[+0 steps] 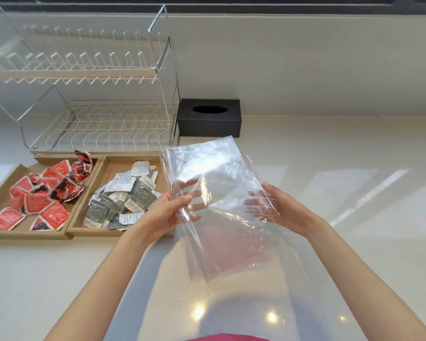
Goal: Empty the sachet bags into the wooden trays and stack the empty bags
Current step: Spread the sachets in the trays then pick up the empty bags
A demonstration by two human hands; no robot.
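Observation:
I hold clear empty plastic bags (214, 183) flat in the air above the counter, layered one over another. My left hand (167, 212) grips their left edge, thumb on top. My right hand (280, 207) holds the right edge, fingers showing through the plastic. Two wooden trays sit at the left: the left tray (0, 193) holds several red sachets (47, 193), and the right tray (113, 162) holds several grey and white sachets (123, 198).
A white wire dish rack (96, 94) stands behind the trays. A black tissue box (209, 119) sits against the wall beside it. The pale glossy counter (354, 168) stretches to the right and toward me.

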